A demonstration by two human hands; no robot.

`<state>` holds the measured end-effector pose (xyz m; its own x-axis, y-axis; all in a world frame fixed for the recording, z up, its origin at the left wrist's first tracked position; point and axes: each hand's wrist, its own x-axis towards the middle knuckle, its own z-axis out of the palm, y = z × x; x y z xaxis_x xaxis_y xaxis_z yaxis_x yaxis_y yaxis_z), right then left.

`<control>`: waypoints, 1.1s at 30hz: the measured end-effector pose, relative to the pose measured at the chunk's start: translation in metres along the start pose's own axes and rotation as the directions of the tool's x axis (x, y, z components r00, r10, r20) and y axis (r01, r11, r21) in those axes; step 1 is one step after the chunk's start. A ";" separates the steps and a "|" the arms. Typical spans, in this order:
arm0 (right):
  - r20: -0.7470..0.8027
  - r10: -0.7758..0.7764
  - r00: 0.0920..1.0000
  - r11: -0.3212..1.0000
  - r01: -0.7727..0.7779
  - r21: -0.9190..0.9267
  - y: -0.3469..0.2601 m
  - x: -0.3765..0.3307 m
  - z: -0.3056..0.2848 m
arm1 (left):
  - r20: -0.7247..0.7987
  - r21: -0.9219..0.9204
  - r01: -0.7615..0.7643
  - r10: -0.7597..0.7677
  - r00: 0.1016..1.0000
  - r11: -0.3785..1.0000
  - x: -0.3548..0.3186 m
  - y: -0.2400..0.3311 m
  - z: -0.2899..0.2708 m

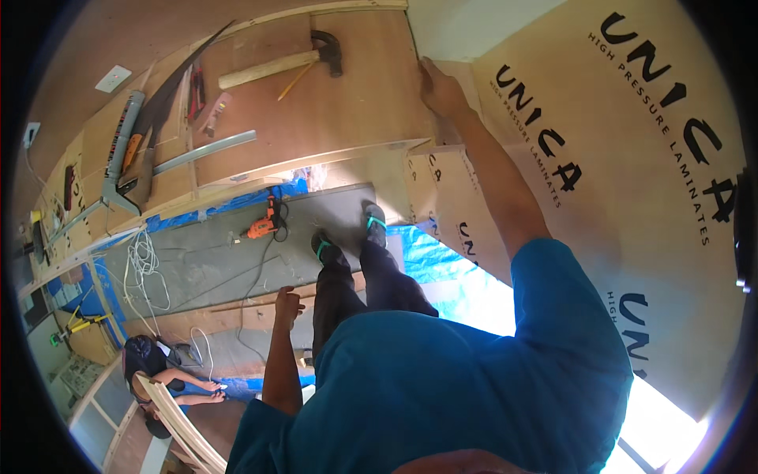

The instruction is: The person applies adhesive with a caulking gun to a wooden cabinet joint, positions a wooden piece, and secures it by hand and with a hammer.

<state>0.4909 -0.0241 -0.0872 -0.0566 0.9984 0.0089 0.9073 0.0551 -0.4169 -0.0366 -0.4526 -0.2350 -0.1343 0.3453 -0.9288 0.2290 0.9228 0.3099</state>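
My right hand [444, 91] is at the far right end of a plywood top [355, 110]. Its fingers are closed over the end edge, close to the wall, and the fingertips are partly hidden. By my side hangs my left hand [289, 306], with loosely bent fingers, one stretched out, and nothing in it. On the plywood lie a claw hammer [280, 65] with a wooden handle, a pencil [294, 82], a pink-handled utility knife [215, 114], red-handled pliers [197, 93], a handsaw [162, 103], a metal strip [205, 152] and a caulking gun [122, 150].
An orange power drill [263, 223] and a coiled white cable [144, 265] lie on the grey floor sheet. Large printed laminate boards [584, 237] stand along my right. Blue tarp [442, 257] is beside my feet. Another person [150, 367] crouches at lower left, near curved wooden strips [178, 426].
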 end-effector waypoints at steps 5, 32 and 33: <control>-0.169 -0.121 0.978 0.992 0.127 0.019 0.011 0.011 0.009 | -0.043 -0.030 -0.158 0.157 0.987 0.987 -0.004 0.015 -0.010; -0.094 0.023 0.995 0.829 -0.072 -0.555 -0.021 0.024 0.015 | 0.033 -0.134 -0.115 0.120 0.992 0.984 0.001 -0.017 -0.034; -0.060 0.005 0.998 0.811 -0.039 -0.583 -0.027 0.021 0.007 | -0.003 -0.147 -0.132 0.133 0.991 0.980 -0.001 -0.022 -0.036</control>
<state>0.4624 -0.0043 -0.0826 -0.0268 0.9977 0.0615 0.9814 0.0145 0.1915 -0.0759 -0.4666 -0.2338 -0.1053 0.4652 -0.8789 0.1008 0.8843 0.4560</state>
